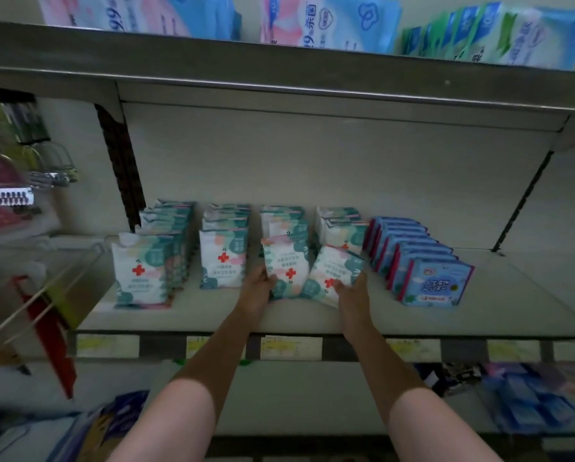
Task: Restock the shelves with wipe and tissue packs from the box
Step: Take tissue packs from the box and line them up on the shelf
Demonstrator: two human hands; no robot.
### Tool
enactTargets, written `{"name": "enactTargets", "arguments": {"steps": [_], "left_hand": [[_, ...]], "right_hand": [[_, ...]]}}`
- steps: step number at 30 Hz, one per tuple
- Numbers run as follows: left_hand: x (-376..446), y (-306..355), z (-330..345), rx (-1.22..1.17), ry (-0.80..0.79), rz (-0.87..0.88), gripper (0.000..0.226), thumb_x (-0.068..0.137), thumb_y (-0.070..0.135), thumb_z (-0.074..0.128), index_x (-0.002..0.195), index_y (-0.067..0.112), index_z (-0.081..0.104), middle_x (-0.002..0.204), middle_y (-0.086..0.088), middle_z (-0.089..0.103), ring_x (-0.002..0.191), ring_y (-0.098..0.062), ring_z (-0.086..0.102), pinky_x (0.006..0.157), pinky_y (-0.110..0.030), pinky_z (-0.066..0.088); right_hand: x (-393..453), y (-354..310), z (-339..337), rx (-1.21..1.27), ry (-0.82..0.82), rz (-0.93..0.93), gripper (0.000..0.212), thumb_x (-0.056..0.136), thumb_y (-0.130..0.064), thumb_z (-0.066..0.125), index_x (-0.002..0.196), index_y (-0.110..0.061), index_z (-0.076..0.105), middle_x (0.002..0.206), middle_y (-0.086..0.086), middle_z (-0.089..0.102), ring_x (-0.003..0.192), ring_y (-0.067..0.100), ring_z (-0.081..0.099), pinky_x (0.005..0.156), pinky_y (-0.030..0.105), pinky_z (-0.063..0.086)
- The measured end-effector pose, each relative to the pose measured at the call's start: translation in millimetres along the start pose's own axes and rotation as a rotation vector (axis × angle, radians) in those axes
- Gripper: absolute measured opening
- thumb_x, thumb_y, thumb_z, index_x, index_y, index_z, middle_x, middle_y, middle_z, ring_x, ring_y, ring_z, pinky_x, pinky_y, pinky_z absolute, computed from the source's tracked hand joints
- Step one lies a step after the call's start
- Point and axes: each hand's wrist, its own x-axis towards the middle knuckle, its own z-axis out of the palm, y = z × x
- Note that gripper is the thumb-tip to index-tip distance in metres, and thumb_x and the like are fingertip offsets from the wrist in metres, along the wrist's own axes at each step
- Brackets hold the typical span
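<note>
Store shelf (212, 315), grey, rows of packs upright on it. Two red-cross wipe packs are held at the row fronts: the left pack (287, 265) is gripped at its lower corner by the left hand (257, 290), the right pack (334, 275), tilted, is pinched at its bottom edge by the right hand (352, 295). Packs are judged light, soft, slick-filmed; a hold across the lower edge is favoured. The box cannot be made out.

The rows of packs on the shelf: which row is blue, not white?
The row farthest right. Its packs are blue with pink edges, while the other four rows are white and teal with a red cross.
</note>
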Motion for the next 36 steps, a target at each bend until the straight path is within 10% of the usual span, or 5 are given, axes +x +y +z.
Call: {"name": "enactTargets", "arguments": {"steps": [17, 22, 25, 31, 36], "left_hand": [[-2.4, 0.5, -0.4, 0.046, -0.02, 0.044, 0.018, 0.1, 0.011, 0.039, 0.102, 0.016, 0.056, 0.1, -0.006, 0.061, 0.094, -0.023, 0.059, 0.086, -0.036, 0.049], [-11.7, 5.1, 5.6, 0.18, -0.246, 0.042, 0.02, 0.091, 0.018, 0.058, 0.111, 0.022, 0.056, 0.103, 0.003, 0.066, 0.095, -0.013, 0.064, 0.083, -0.025, 0.054], [-10.6, 2.7, 9.4, 0.282, -0.268, 0.077, 0.064, 0.071, -0.003, 0.076, 0.121, 0.021, 0.046, 0.118, 0.0, 0.064, 0.104, -0.014, 0.063, 0.086, -0.026, 0.054], [5.4, 46.0, 8.9, 0.373, -0.148, 0.211, 0.057, 0.07, -0.009, 0.073, 0.121, 0.009, 0.055, 0.11, -0.006, 0.057, 0.102, -0.018, 0.056, 0.076, -0.017, 0.054], [10.3, 70.1, 27.3, 0.324, -0.078, 0.327, 0.032, 0.073, -0.008, 0.072, 0.091, 0.011, 0.055, 0.083, 0.008, 0.059, 0.074, -0.004, 0.056, 0.058, -0.005, 0.045]], "right_hand": [[-4.6, -0.7, 5.3, -0.441, -0.061, -0.172, 0.051, 0.089, -0.025, 0.06, 0.134, -0.008, 0.041, 0.123, 0.017, 0.041, 0.113, 0.035, 0.045, 0.096, 0.04, 0.042], [-6.6, -2.2, 5.8, -0.32, -0.169, -0.179, 0.043, 0.087, -0.027, 0.064, 0.124, -0.011, 0.047, 0.096, 0.008, 0.056, 0.078, 0.019, 0.056, 0.059, 0.027, 0.048], [-9.7, -3.2, 10.0, -0.236, -0.131, -0.155, 0.045, 0.083, -0.022, 0.07, 0.119, -0.009, 0.045, 0.103, 0.006, 0.057, 0.096, 0.026, 0.058, 0.078, 0.04, 0.055], [-1.7, -36.3, 0.0, -0.763, -0.001, -0.509, 0.105, 0.074, -0.032, 0.078, 0.15, -0.015, 0.008, 0.154, 0.014, 0.012, 0.142, 0.029, 0.015, 0.112, 0.04, 0.022], [2.3, -44.7, 10.3, -0.49, -0.372, -0.302, 0.079, 0.072, -0.02, 0.08, 0.136, -0.01, 0.034, 0.133, 0.006, 0.049, 0.121, 0.021, 0.048, 0.102, 0.034, 0.04]]}}
